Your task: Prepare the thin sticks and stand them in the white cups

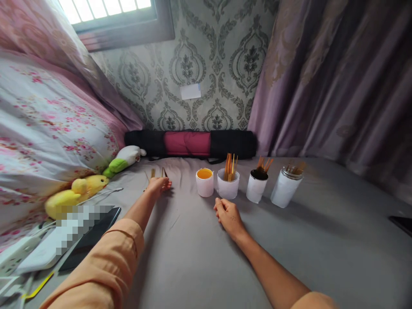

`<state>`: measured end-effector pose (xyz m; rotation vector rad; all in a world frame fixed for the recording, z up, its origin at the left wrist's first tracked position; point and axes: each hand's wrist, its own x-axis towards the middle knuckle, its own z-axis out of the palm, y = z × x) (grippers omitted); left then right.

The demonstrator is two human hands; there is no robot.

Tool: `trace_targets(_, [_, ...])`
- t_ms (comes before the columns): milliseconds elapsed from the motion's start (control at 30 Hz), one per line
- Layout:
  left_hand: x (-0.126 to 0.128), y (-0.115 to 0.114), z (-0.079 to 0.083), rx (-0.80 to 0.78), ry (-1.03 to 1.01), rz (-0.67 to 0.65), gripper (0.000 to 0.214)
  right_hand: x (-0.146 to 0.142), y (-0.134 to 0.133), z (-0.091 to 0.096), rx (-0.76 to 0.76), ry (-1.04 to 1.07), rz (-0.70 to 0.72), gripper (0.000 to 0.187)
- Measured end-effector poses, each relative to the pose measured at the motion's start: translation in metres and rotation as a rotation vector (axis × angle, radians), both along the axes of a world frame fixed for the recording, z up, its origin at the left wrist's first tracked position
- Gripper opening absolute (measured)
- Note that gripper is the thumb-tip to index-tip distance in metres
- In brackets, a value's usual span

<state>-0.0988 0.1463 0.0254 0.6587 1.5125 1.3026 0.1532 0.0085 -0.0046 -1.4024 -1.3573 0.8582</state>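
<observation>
My left hand (pixel 159 184) reaches over the grey sheet with its fingers curled, right at some thin sticks (pixel 153 173) that lie beyond and partly under it. Its palm side is hidden, so what it grips does not show. My right hand (pixel 229 215) rests closed on the sheet, thumb against the bent fingers, with nothing visible in it. Just past it stands a white-wrapped cup holding orange-brown sticks (pixel 230 167). Left of that is a white-wrapped cup with a yellow inside (pixel 205 184). To the right are a dark-mouthed container (pixel 257 189) and a tilted-looking jar (pixel 286 191), both with sticks.
A black and red roll bag (pixel 187 143) lies along the patterned wall. At left are a yellow plush toy (pixel 67 199), a white and green plush toy (pixel 127 159), a dark flat device (pixel 86 244) and a power strip (pixel 19 255). A black object (pixel 401 224) sits far right.
</observation>
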Motion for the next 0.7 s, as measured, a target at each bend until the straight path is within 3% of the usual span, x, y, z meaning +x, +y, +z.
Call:
trace_targets(333, [0.017, -0.025, -0.001, 0.074, -0.229, -0.069, 0.010, 0.000, 0.000, -0.001, -0.031, 0.056, 0.014, 0.043])
trace_targets(700, [0.033, -0.055, -0.013, 0.188, -0.346, -0.119, 0.007, -0.001, 0.000, 0.000, -0.012, 0.069, 0.036, 0.043])
